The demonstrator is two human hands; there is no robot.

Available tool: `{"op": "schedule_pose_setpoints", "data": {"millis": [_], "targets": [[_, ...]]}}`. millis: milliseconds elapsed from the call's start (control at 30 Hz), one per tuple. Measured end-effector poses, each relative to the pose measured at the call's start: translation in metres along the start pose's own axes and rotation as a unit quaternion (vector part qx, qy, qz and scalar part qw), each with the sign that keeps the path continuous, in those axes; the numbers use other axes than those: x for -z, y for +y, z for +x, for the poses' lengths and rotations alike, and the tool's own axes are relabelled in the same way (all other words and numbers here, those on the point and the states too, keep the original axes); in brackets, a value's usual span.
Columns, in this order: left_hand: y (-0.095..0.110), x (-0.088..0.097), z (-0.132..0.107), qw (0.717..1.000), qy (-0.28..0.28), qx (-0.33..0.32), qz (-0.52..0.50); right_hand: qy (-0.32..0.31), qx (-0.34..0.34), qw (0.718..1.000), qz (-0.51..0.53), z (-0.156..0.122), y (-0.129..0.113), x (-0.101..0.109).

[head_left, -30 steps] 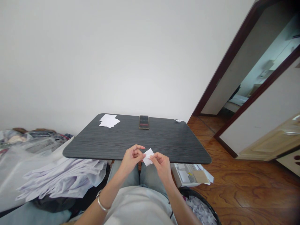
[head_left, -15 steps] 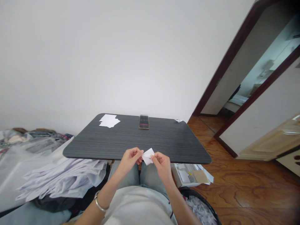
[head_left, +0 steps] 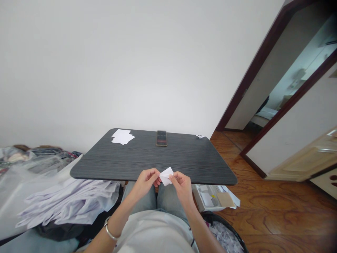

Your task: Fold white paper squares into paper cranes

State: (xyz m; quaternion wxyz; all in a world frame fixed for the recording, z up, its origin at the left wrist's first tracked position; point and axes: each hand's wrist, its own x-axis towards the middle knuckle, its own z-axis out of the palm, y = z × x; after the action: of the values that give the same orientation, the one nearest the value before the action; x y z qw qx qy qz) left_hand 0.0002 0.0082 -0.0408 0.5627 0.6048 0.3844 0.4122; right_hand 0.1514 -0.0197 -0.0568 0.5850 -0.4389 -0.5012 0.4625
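Observation:
A small folded piece of white paper (head_left: 166, 175) is pinched between both hands at the near edge of a dark wood-grain table (head_left: 147, 160). My left hand (head_left: 146, 181), with a metal bangle on its wrist, grips the paper's left side with closed fingertips. My right hand (head_left: 181, 184) pinches the right side. Both hands hover just above my lap, at the table's front edge.
A few white paper sheets (head_left: 121, 136) lie at the table's far left, a phone (head_left: 161, 137) stands at the far middle, a tiny paper scrap (head_left: 200, 136) at the far right. Crumpled papers (head_left: 68, 202) pile at my left. A box (head_left: 214, 198) and bin (head_left: 226, 235) sit right.
My left hand's fingers have closed in on the paper and the piece has been folded tighter, shifting slightly toward me. The view has barely moved.

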Motion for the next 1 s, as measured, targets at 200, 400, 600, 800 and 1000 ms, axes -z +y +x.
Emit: {"op": "schedule_pose_setpoints", "data": {"millis": [200,400,600,800,1000], "targets": [[-0.002,-0.007,0.002,1.000,0.000,0.004,0.009,-0.011,-0.002,1.000,-0.001,-0.002,-0.001,-0.003],[-0.007,-0.010,0.002,0.999,0.022,-0.008,0.029,0.000,-0.001,1.000,0.013,0.001,0.000,-0.002],[-0.009,-0.010,0.002,0.997,0.036,-0.021,0.058,0.031,-0.008,0.999,0.033,0.001,0.003,-0.003],[-0.009,-0.011,0.001,0.998,0.033,-0.007,0.057,0.056,-0.018,0.997,0.041,0.002,0.007,-0.002],[-0.009,-0.014,0.002,0.999,0.024,0.020,0.033,0.081,-0.019,0.995,0.062,0.003,0.009,-0.005]]}}
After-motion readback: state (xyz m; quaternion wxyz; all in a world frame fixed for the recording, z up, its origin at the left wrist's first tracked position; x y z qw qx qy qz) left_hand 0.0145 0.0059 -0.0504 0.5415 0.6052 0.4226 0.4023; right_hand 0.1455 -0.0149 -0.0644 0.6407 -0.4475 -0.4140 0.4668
